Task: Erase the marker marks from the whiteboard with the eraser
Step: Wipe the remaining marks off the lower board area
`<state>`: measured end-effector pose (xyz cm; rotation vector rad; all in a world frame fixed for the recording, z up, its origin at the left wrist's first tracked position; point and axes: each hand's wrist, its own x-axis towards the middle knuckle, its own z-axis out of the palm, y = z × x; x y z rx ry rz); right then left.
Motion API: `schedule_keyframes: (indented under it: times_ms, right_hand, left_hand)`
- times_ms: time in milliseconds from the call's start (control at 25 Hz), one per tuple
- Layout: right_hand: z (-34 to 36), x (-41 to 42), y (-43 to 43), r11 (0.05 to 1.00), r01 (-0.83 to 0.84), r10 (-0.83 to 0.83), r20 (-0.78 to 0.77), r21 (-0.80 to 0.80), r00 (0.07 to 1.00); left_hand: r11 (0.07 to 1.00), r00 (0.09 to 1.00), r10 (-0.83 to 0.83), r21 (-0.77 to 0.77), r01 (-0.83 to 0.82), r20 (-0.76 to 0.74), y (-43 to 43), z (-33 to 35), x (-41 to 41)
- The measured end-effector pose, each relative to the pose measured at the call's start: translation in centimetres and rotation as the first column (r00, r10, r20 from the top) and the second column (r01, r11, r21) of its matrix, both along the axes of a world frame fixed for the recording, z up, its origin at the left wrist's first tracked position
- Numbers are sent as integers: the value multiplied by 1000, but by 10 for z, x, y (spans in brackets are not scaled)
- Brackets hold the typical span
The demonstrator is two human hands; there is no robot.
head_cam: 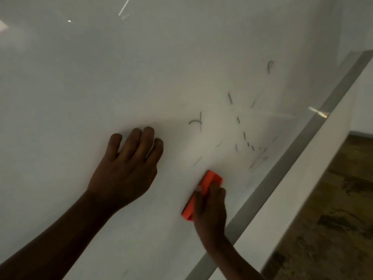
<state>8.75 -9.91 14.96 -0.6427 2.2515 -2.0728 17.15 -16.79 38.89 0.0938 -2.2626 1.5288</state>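
A large whiteboard [101, 77] fills most of the head view, tilted in the frame. Several short dark marker marks [238, 120] are scattered over its right half, with a small loop [269, 66] higher up and a curved mark [196, 122] nearer the middle. My right hand [211, 215] grips an orange eraser [203, 190] pressed flat on the board, below the marks. My left hand [125, 168] rests flat against the board to the left of the eraser, fingers together, holding nothing.
The board's grey metal frame [282, 168] runs diagonally on the right. Beyond it is a white wall [302, 188] and a brown patterned floor [333, 219]. Light reflections show near the board's top.
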Motion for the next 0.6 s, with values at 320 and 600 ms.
schedule_keyframes:
  times_ms: [320, 600]
  right_hand:
    - [71, -141, 12, 983, 110, -71, -247, 145, 966]
    - [139, -99, -10, 999, -39, 50, -776, 32, 629]
  left_hand:
    - [1000, 1000, -7, 24, 7, 2, -3, -1, 0]
    - [997, 1000, -17, 81, 15, 20, 2, 3, -1]
